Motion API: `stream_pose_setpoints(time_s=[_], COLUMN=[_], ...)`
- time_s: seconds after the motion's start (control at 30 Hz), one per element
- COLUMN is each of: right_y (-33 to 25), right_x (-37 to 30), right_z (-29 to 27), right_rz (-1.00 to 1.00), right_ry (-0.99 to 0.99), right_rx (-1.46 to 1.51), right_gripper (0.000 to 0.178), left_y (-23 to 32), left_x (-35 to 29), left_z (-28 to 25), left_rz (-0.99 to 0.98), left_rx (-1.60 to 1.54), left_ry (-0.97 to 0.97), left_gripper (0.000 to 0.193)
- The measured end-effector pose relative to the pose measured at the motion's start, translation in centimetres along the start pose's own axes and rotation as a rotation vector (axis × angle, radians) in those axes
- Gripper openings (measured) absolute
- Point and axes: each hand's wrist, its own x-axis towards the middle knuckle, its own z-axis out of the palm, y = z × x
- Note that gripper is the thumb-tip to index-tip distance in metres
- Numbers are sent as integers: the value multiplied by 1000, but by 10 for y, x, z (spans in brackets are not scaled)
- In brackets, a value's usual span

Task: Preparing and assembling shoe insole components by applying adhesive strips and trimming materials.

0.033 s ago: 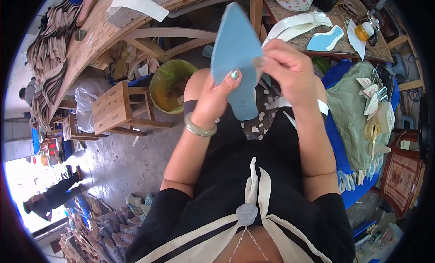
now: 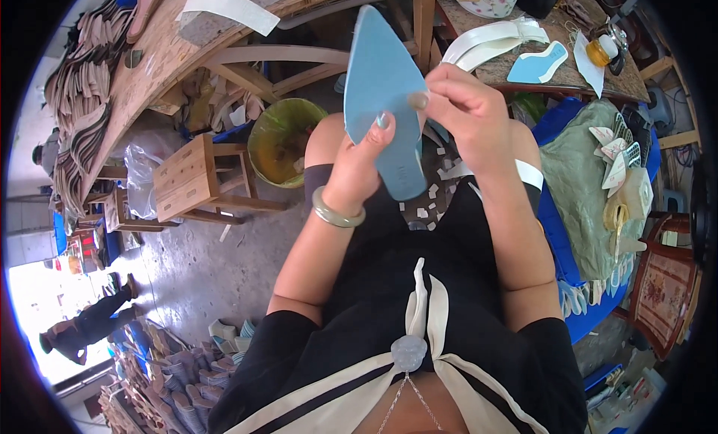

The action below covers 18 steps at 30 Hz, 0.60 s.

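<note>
A pale blue pointed shoe insole [image 2: 385, 82] stands tilted above my lap, tip toward the far side and narrow heel toward me. My left hand [image 2: 359, 157] grips it from the left, thumb flat on the blue face and fingers hidden behind. At its right edge, my right hand [image 2: 467, 112] is closed in a pinch, thumb and forefinger at the rim. Any thin strip between those fingertips is too small to make out. A white strip [image 2: 529, 174] lies over my right knee, partly behind my right forearm.
Small white scraps [image 2: 422, 209] litter the floor between my legs. A yellow-green bucket [image 2: 262, 146] and a wooden stool [image 2: 183, 179] stand left. On the right bench lie white strips [image 2: 493, 45] and another blue insole [image 2: 535, 63]. Shoe parts [image 2: 78, 82] pile up at far left; a person [image 2: 86, 325] is beyond.
The insole's tip has swung a little to the left. My right hand has shifted slightly left with it, still pinching at the edge, and my left hand keeps its hold.
</note>
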Motion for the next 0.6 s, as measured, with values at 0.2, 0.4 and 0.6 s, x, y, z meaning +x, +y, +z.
stream_pose_setpoints(time_s=[0.2, 0.4, 0.6], right_y=[4, 10, 10], right_x=[-15, -40, -42], right_z=[31, 30, 30], right_rz=[495, 278, 311], right_ry=[25, 138, 91], right_rx=[485, 220, 233], right_gripper=[28, 23, 18], left_y=[-1, -7, -3], left_x=[2, 0, -4], left_z=[9, -1, -2], left_rz=[79, 120, 51], left_rx=[-362, -441, -594], left_ry=[-19, 69, 62], left_gripper=[71, 61, 49])
